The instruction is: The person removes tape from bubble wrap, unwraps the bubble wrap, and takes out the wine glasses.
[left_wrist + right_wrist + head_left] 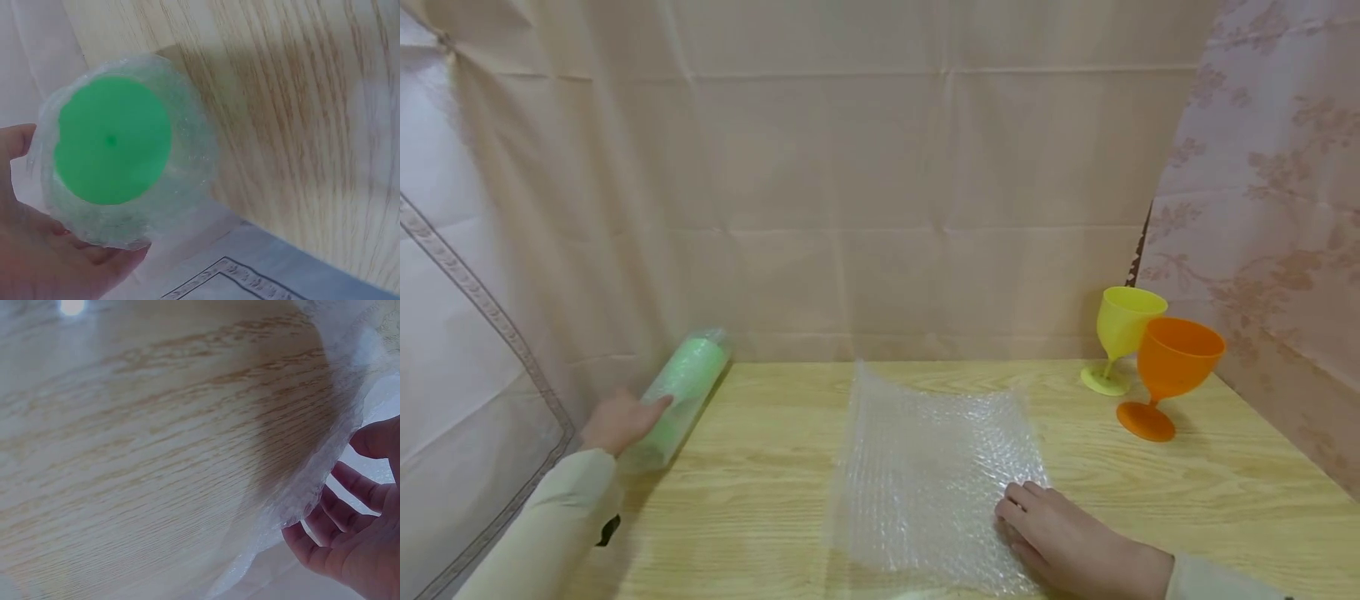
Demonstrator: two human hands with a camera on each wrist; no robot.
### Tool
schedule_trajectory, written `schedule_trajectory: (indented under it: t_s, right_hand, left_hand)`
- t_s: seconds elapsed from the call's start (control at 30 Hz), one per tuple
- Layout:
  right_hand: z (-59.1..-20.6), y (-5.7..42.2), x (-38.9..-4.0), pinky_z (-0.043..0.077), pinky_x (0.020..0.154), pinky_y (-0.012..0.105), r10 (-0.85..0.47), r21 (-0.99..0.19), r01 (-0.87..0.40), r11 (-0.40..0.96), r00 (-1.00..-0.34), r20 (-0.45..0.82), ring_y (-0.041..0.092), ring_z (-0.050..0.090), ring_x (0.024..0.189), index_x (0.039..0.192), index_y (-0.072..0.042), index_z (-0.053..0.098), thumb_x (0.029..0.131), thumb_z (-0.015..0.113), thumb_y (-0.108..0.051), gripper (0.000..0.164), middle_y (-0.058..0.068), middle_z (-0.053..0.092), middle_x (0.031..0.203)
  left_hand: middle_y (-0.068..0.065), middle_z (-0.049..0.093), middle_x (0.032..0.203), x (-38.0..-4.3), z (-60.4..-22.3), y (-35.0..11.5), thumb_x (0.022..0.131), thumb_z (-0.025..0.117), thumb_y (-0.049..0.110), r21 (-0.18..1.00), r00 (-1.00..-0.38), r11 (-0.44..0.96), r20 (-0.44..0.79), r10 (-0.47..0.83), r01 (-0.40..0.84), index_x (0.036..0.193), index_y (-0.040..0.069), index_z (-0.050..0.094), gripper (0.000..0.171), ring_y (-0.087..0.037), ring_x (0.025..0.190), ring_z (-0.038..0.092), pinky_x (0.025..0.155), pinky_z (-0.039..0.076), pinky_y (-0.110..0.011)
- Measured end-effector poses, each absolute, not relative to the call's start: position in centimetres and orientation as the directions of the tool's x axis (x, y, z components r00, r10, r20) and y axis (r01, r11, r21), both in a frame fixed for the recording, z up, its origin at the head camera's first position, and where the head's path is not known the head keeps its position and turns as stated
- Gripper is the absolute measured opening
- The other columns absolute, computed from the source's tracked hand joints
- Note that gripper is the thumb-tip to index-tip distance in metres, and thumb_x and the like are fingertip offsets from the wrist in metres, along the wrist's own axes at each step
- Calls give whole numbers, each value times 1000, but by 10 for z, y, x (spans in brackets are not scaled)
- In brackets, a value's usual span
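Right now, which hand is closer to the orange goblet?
The right hand: it's at the bubble wrap sheet, nearer the person and left of the orange goblet. The left hand is far across the table, beside the wrapped green bundle.

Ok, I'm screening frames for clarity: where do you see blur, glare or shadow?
Head view: left hand blurred, glints on the bubble wrap; left wrist view: slightly soft overall; right wrist view: bright glare spot on the table at upper left, dark shadow beside the bubble wrap.

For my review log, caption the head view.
Left hand holding wrapped green object, right hand touching bubble wrap, yellow goblet and orange goblet standing beyond.
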State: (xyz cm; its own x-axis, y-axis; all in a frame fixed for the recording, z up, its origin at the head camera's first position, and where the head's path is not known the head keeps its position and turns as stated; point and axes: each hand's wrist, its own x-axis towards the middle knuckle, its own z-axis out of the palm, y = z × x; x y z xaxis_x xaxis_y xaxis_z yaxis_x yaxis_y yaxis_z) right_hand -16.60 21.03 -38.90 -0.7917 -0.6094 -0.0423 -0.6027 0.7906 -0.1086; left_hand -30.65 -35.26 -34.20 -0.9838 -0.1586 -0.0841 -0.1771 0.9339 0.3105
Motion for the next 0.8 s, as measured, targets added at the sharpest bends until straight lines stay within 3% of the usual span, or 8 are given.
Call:
schedule_trajectory:
  t_s: [0.1, 0.33, 0.8]
  right_hand:
    - [-389, 210, -166, 53, 89, 39, -613, -105, -606, 788, -789, -42, 7, 50, 88, 108, -21, 59, 91, 63, -30, 20, -10, 56, 100]
    - [-388, 210, -167, 53, 82, 31, -615, -103, -609, 787, -788, -37, 4, 47, 84, 106, -22, 58, 90, 64, -30, 19, -12, 54, 97]
    - [-387, 210, -167, 51, 77, 27, -612, -118, -603, 789, -789, -63, 3, 44, 81, 107, -22, 58, 89, 65, -30, 21, -12, 54, 97]
  left_hand:
    - [-50, 36, 129, -304, -343, -353, 93, 32, 63, 348, -982, 920, -121, -148, -182, 131, -26, 26, 97, -63, 114, 43, 85, 45, -62]
    - [-47, 41, 128, -299, -342, -344, 93, 35, 62, 380, -978, 903, -123, -167, -202, 128, -23, 34, 92, -61, 111, 47, 82, 47, -60]
    - [-44, 41, 131, -284, -349, -329, 94, 38, 57, 423, -985, 890, -91, -146, -171, 133, -19, 33, 86, -58, 113, 48, 85, 45, -61]
